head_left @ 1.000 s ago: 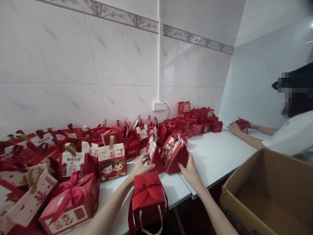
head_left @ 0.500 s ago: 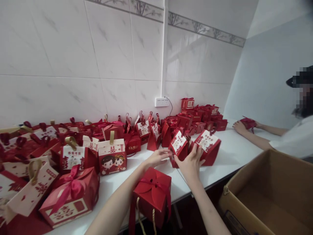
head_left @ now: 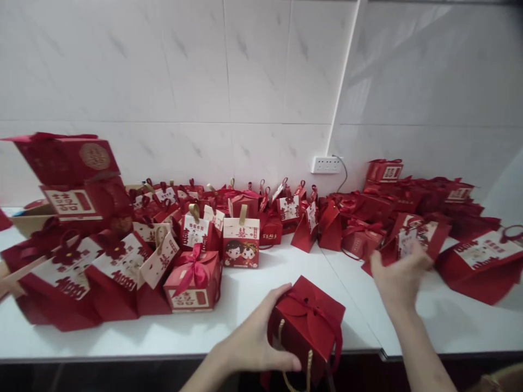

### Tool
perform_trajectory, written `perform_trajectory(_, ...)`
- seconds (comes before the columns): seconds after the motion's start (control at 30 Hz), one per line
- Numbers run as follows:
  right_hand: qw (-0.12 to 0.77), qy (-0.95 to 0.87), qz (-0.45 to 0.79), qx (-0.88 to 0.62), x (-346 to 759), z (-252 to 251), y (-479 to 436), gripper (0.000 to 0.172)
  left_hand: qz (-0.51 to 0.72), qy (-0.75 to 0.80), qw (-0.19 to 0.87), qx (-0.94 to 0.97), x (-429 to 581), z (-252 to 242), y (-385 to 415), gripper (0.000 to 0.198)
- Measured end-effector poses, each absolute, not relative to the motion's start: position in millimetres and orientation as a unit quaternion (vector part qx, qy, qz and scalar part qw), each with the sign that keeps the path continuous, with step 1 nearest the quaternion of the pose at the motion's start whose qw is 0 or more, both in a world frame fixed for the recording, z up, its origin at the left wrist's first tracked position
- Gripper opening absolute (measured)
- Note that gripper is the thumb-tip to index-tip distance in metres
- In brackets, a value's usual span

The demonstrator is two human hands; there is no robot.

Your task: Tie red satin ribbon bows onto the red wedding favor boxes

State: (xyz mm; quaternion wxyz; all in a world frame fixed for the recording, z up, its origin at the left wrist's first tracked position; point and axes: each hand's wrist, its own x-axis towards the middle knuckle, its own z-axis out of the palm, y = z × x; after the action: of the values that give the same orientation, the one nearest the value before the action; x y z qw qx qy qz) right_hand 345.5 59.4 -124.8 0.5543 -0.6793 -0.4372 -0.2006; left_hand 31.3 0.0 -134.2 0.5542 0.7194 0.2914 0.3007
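My left hand (head_left: 249, 337) is wrapped round the left side of a red gift box (head_left: 314, 310), thumb at its front and fingers at its back edge. This box has folded petal flaps, a dark red ribbon and gold cord handles, and is tilted at the table's front edge. Farther right, my right hand (head_left: 398, 277) is on a red gift box with a printed white label (head_left: 431, 231), its thumb at the left side and its blurred fingers across the front. Another red box with a white label (head_left: 486, 250) stands to its right.
Many red gift boxes (head_left: 241, 204) crowd the white table (head_left: 269, 294) along the tiled wall. Two larger boxes (head_left: 77, 163) are stacked at the left. Part of another person's hand (head_left: 3, 280) shows at the left edge. A wall socket (head_left: 326, 165) has a cable.
The view has swung left. My left hand has moved from the labelled boxes to the cord-handled box and grips it. My right hand is now at a labelled box near the back pile.
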Motion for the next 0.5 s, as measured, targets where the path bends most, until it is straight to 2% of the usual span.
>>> perform_trajectory(0.03, 0.563, -0.509, -0.161, -0.631, 329, -114, 68, 0.058, 0.33, 0.304, 0.558, 0.698, 37, -141, -7, 0.093)
perform_trajectory(0.1, 0.512, -0.649, 0.013, -0.562, 291, -93, 92, 0.037, 0.383, 0.332, 0.557, 0.658, 48, -153, -15, 0.083)
perform_trajectory(0.13, 0.467, -0.697, 0.119, -0.531, 271, -84, 106, 0.036, 0.4, 0.343, 0.548, 0.649, 52, -158, -16, 0.08)
perform_trajectory(0.17, 0.431, -0.729, 0.167, -0.505, 251, -77, 120, 0.038, 0.414, 0.353, 0.532, 0.649, 55, -162, -17, 0.076)
perform_trajectory(0.33, 0.367, -0.781, 0.231, -0.45, 172, -73, 163, 0.071, 0.475, 0.377, 0.423, 0.673, 43, -174, -17, 0.051)
perform_trajectory(0.4, 0.357, -0.785, 0.232, -0.449, 156, -78, 164, 0.064, 0.501, 0.389, 0.39, 0.667, 33, -180, -17, 0.042)
perform_trajectory(0.5, 0.353, -0.783, 0.22, -0.462, 161, -84, 151, 0.039, 0.569, 0.401, 0.319, 0.643, 24, -188, -17, 0.025)
